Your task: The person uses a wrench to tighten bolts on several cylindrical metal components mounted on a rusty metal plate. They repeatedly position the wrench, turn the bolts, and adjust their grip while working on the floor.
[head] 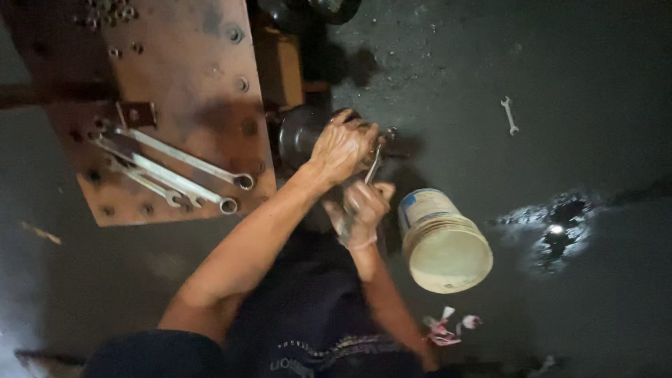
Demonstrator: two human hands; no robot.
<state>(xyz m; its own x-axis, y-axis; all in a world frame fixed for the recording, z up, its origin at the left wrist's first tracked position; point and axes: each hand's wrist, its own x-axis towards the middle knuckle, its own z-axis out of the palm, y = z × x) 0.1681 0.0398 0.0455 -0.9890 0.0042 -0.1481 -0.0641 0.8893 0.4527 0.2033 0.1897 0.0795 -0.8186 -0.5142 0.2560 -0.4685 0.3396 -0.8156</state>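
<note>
Two bare hands meet over a dark round metal part (297,133) beside the rusty steel plate (189,84): the left hand (343,148) clamps its top, while the right hand (362,210), just below, grips a slim steel spanner (373,166) pointing up towards it.

We cannot make out the dark round part (301,133), since our left hand (343,148) covers its near side and shadow swallows the rest. Our right hand (362,210) is blurred, hiding most of the slim wrench (373,166) it grips. The rusty plate (189,84) runs off the top edge. The small spanner (509,115) is too small to read.
</note>
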